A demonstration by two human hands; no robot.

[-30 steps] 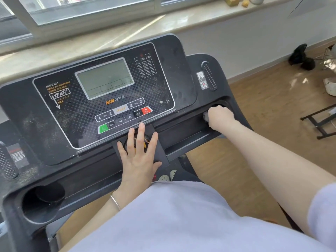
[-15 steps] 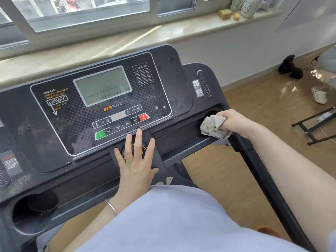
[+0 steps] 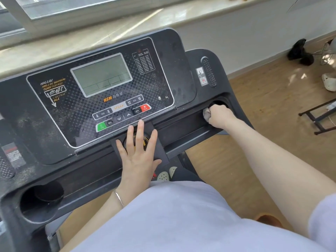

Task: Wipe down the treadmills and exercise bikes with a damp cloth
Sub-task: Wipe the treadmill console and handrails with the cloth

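Observation:
A black, dusty treadmill console (image 3: 54, 128) fills the left and middle of the head view, with a grey display (image 3: 101, 74) and a row of buttons. My left hand (image 3: 139, 153) lies flat, fingers spread, over the round knob below the buttons. My right hand (image 3: 219, 116) is closed on a grey cloth (image 3: 206, 113), pressed at the rim of the right cup holder (image 3: 221, 102). Only a small bit of the cloth shows past my fingers.
The left cup holder (image 3: 41, 197) sits at the console's near left corner. A windowsill (image 3: 127, 20) runs behind the console. On the wooden floor (image 3: 263, 106) to the right are black shoes (image 3: 301, 52), a white shoe (image 3: 329, 81) and a black metal frame (image 3: 320, 119).
Half a second ago my right hand held the cloth lifted clear of the console; it has now gone back down to the right cup holder. My left hand has stayed on the knob.

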